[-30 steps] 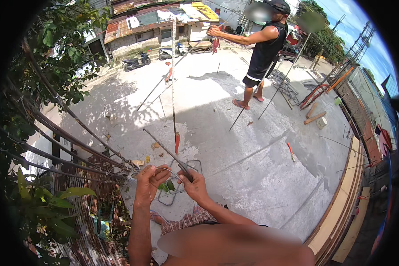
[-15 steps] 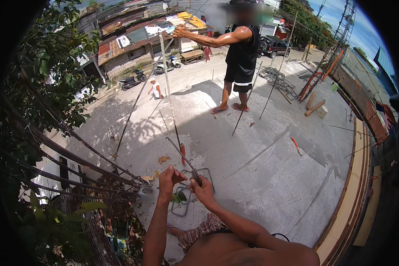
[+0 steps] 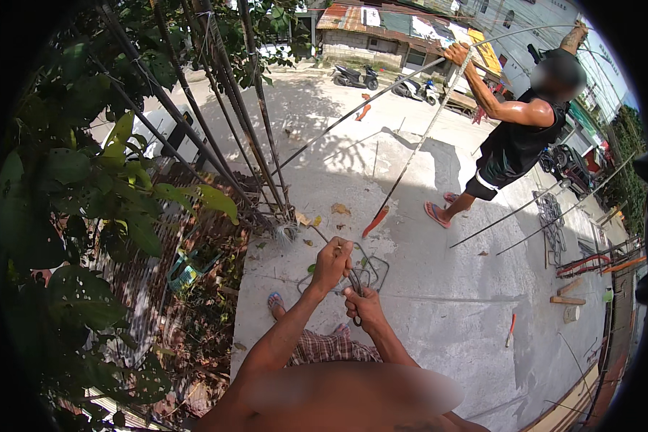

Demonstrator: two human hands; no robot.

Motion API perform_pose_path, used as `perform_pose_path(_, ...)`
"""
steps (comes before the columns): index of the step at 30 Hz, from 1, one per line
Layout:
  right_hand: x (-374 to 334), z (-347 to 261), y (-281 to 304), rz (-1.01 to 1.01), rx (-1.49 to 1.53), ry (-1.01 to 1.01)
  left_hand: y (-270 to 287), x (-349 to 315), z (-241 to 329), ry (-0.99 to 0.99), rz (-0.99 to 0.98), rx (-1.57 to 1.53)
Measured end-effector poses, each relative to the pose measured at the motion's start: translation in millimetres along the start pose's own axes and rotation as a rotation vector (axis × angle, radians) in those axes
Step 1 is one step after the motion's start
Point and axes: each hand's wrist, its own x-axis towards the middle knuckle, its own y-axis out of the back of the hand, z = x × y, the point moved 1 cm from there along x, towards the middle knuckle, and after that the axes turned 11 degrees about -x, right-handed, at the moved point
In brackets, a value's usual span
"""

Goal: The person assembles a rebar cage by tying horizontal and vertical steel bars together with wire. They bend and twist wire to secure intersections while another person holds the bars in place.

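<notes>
In front of my body, both hands grip a thin dark bent metal wire [image 3: 357,282]. My left hand [image 3: 333,265] is closed round its upper part, and a thin end sticks out beyond the knuckles. Lower and to the right, my right hand [image 3: 366,308] is closed on the looped lower part. Whether it is one piece or several strands I cannot tell. Beneath my hands, bent steel bar frames [image 3: 381,277] lie on the concrete floor [image 3: 439,324]. Just beyond them is an orange tool [image 3: 375,222], near the foot of a slanting rod.
A co-worker [image 3: 515,140] stands ahead right, arms raised, holding a long steel bar [image 3: 360,108]. Upright bars [image 3: 223,93] rise at left beside leafy branches [image 3: 79,180] and the slab's edge. An orange-handled tool [image 3: 511,330] and wood pieces [image 3: 569,294] lie at right.
My left hand has closed on the wire, where its fingers were apart from it before. The view has swung left, and the co-worker now has a second arm raised to the bar.
</notes>
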Motion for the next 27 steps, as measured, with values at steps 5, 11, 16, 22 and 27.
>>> perform_pose_path(5,-12,11,32,-0.042,-0.092,-0.089,35,-39,-27,0.299,-0.425,0.317)
perform_pose_path(11,-56,-23,91,-0.065,-0.99,-0.052,100,-57,-4,-0.149,-0.843,0.939)
perform_pose_path(16,-68,-27,98,-0.023,-1.063,0.016,66,-58,15,-0.493,-0.903,1.233)
perform_pose_path(22,-94,-64,121,0.026,-0.664,-0.044,-7,-53,35,-0.528,-0.852,0.961)
perform_pose_path(27,-105,-61,102,0.062,-0.362,0.034,-70,-42,34,-0.46,-0.402,0.226)
